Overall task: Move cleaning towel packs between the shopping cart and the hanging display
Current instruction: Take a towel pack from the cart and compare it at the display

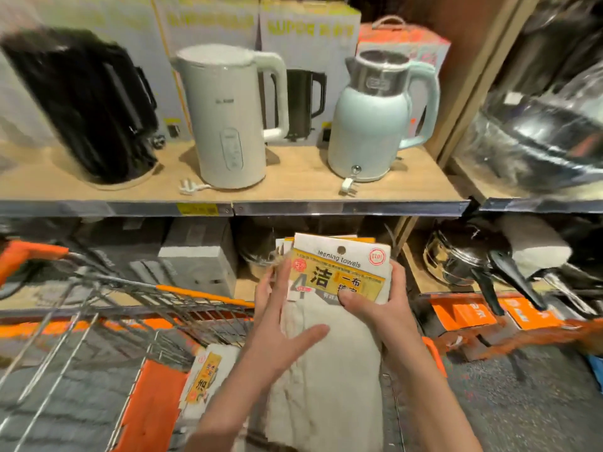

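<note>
Both hands hold a stack of towel packs upright above the cart, in front of the lower shelf. The front pack shows a yellow label with "cleaning towels" printed under a round hang hole, and grey cloth hangs down from it between the forearms. More card headers fan out just behind the front one at its upper left.

The right hand grips the stack from the right edge; its thumb presses on the label's lower part and its fingers curl round the back. The left hand lies against the stack's left side with fingers fairly straight and spread, the thumb resting flat on the hanging cloth and the fingertips touching the left edge of the headers.

One more pack lies in the cart below the left forearm, tilted, label up, beside an orange plastic panel.

On the wooden shelf above stand a black kettle, a white kettle and a pale blue kettle, with boxes behind them. Pots sit to the right.
</note>
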